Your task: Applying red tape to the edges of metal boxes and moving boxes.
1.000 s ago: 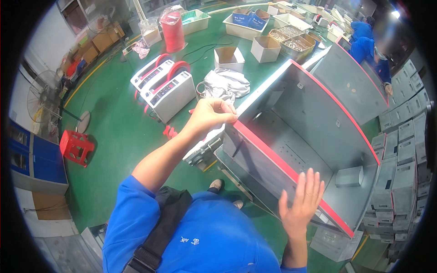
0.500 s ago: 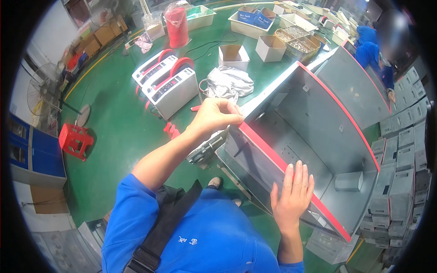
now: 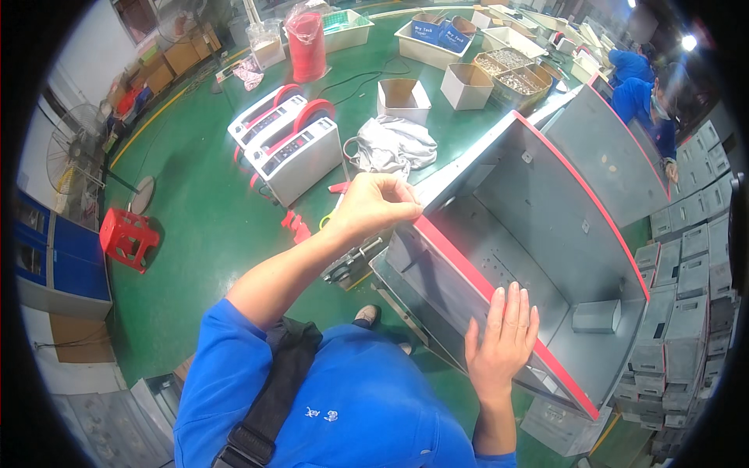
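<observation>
A large grey sheet-metal box (image 3: 546, 191) lies open side up in front of me, tilted to the right. Red tape (image 3: 459, 257) runs along its near rim and along the far rim too. My left hand (image 3: 382, 204) is pinched at the near-left corner, thumb and forefinger closed on the end of the red tape. My right hand (image 3: 503, 339) lies along the near rim with its fingers stretched out, palm against the taped edge. Inside the box, a small grey metal block (image 3: 597, 317) sits at the right end.
Two white tape dispensers (image 3: 300, 152) stand on the green floor beyond my left arm, beside a grey-white cloth (image 3: 394, 146). A red stool (image 3: 131, 238) is at left. Stacked grey metal boxes (image 3: 663, 327) line the right. A co-worker in blue (image 3: 636, 101) handles another panel (image 3: 605, 148).
Both hands keep nearly the same places on the box rim. The view has shifted slightly, and a bit of yellow now shows beside my left wrist.
</observation>
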Demonstrator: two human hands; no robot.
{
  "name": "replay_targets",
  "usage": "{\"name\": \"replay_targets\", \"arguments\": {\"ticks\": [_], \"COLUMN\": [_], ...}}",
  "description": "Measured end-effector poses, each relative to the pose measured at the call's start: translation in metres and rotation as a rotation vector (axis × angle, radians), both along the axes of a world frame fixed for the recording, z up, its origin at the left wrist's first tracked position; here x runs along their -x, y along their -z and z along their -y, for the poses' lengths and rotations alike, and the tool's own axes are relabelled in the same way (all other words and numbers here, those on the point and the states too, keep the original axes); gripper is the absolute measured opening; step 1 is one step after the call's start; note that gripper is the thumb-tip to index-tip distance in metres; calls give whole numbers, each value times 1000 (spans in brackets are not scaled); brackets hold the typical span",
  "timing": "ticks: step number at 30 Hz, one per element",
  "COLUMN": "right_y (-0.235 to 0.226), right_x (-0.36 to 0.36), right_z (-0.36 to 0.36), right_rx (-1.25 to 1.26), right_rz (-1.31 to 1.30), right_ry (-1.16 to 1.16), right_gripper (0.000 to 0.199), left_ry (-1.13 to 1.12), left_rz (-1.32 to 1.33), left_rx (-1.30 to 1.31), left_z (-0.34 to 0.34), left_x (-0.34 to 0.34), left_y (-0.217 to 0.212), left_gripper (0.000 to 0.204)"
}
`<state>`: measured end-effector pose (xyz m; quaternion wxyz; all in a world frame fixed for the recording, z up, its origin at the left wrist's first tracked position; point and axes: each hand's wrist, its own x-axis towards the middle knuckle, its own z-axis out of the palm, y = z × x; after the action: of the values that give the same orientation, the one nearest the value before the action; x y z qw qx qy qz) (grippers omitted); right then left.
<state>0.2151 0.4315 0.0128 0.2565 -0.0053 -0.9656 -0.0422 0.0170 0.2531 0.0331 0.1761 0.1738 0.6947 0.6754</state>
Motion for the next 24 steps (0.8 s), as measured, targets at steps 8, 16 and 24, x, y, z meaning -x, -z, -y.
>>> {"name": "replay_targets", "arguments": {"ticks": [8, 16, 24], "right_y": [1, -5, -1], "right_x": [1, 12, 97], "right_z": [3, 21, 80], "right_rx": [7, 1, 66], "right_rz": [7, 64, -47], "right_ry": [15, 58, -105], "right_gripper": [49, 49, 42], "left_ry": [24, -111, -146], "left_rz": [-12, -204, 2], "left_rx": [-11, 41, -60], "left_z": [2, 3, 27], "left_x": [0, 1, 22], "left_y": [2, 17, 42], "left_gripper": [9, 33, 31]}}
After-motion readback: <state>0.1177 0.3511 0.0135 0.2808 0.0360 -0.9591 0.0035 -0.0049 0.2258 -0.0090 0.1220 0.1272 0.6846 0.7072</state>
